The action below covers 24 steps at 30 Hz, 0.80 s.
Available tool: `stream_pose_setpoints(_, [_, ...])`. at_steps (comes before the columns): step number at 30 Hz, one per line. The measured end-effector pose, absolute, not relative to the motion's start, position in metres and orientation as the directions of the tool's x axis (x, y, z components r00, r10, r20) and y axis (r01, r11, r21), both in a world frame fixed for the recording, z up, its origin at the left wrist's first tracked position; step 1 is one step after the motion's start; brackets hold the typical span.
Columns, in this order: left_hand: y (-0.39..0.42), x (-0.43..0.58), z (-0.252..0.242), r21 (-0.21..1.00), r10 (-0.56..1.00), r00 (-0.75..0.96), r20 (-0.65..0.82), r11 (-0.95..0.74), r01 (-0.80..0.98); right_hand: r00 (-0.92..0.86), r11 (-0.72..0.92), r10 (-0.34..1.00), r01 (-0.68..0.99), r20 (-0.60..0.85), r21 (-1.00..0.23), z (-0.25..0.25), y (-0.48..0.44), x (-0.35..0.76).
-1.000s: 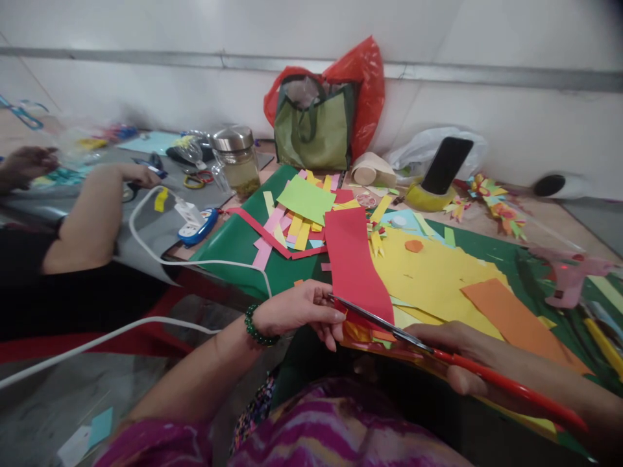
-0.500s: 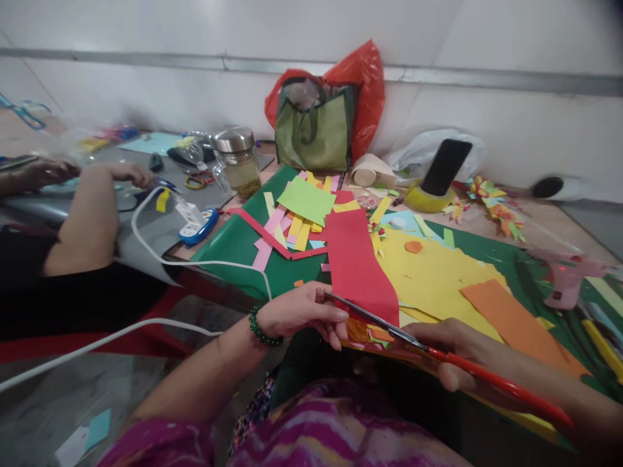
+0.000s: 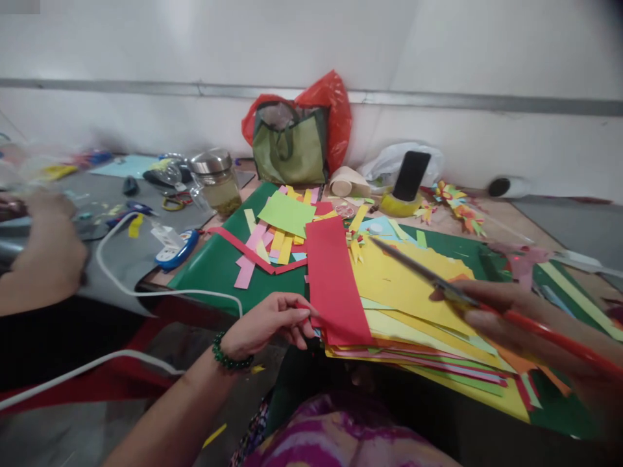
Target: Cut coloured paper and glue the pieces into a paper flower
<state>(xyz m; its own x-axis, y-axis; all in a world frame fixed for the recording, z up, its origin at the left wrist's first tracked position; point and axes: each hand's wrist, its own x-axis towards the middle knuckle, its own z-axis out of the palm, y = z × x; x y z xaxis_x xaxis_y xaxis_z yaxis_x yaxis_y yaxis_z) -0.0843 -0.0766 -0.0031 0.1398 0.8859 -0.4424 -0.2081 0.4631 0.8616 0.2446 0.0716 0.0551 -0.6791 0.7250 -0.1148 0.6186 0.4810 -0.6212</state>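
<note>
My left hand (image 3: 272,319), with a green bead bracelet on the wrist, pinches the near left edge of a long red paper strip (image 3: 335,279). That strip lies on a stack of coloured paper sheets (image 3: 413,292) at the table's front edge. My right hand (image 3: 511,318) is blurred and closed on red-handled scissors (image 3: 438,282). Their blades are shut and point up and left over the yellow sheet, clear of the red strip.
A green sheet (image 3: 219,263) carries several cut paper strips (image 3: 277,237). Behind stand a glass jar (image 3: 217,181), a green bag in a red plastic bag (image 3: 292,136), a phone on a tape roll (image 3: 409,181) and a pink glue gun (image 3: 520,263). Another person's arm (image 3: 43,266) and a white power strip (image 3: 170,243) lie at left.
The scissors have left the red strip and swung up to the right over the yellow sheet. My left hand keeps its hold on the strip. The view has shifted and the other person's arm moved.
</note>
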Motion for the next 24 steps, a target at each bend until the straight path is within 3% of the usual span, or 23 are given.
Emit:
stream_pose_setpoints(3, [-0.076, -0.089, 0.0, 0.918, 0.921, 0.033, -0.388, 0.39, -0.068, -0.349, 0.308, 0.925, 0.92, -0.15, -0.242, 0.05, 0.095, 0.26])
stream_pose_setpoints(6, [-0.069, -0.094, 0.002, 0.944, 0.936, -0.124, -0.33, 0.329, -0.032, -0.141, 0.152, 0.982, 0.985, -0.129, 0.081, 0.034, 0.109, 0.272])
stream_pose_setpoints(11, [-0.05, -0.096, 0.003, 0.888, 0.889, -0.211, -0.407, 0.331, -0.318, -0.215, 0.23, 0.968, 0.966, -0.127, 0.119, 0.005, 0.106, 0.282])
stream_pose_setpoints(17, [-0.043, -0.084, 0.003, 0.914, 0.88, -0.34, -0.331, 0.21, -0.346, -0.251, 0.286, 0.953, 0.931, -0.17, 0.227, 0.014, 0.093, 0.269])
stream_pose_setpoints(19, [-0.044, -0.079, 0.005, 0.927, 0.857, -0.435, -0.274, 0.116, -0.355, -0.318, 0.342, 0.935, 0.927, -0.16, 0.153, 0.024, 0.085, 0.252])
stream_pose_setpoints(22, [-0.042, -0.07, 0.014, 0.904, 0.831, -0.529, -0.171, -0.081, -0.419, -0.512, 0.458, 0.81, 0.857, -0.285, -0.236, 0.033, 0.071, 0.208])
stream_pose_setpoints(24, [-0.04, -0.061, 0.023, 0.872, 0.824, -0.56, -0.091, -0.206, -0.445, -0.616, 0.507, 0.724, 0.781, -0.311, -0.365, 0.03, 0.065, 0.173])
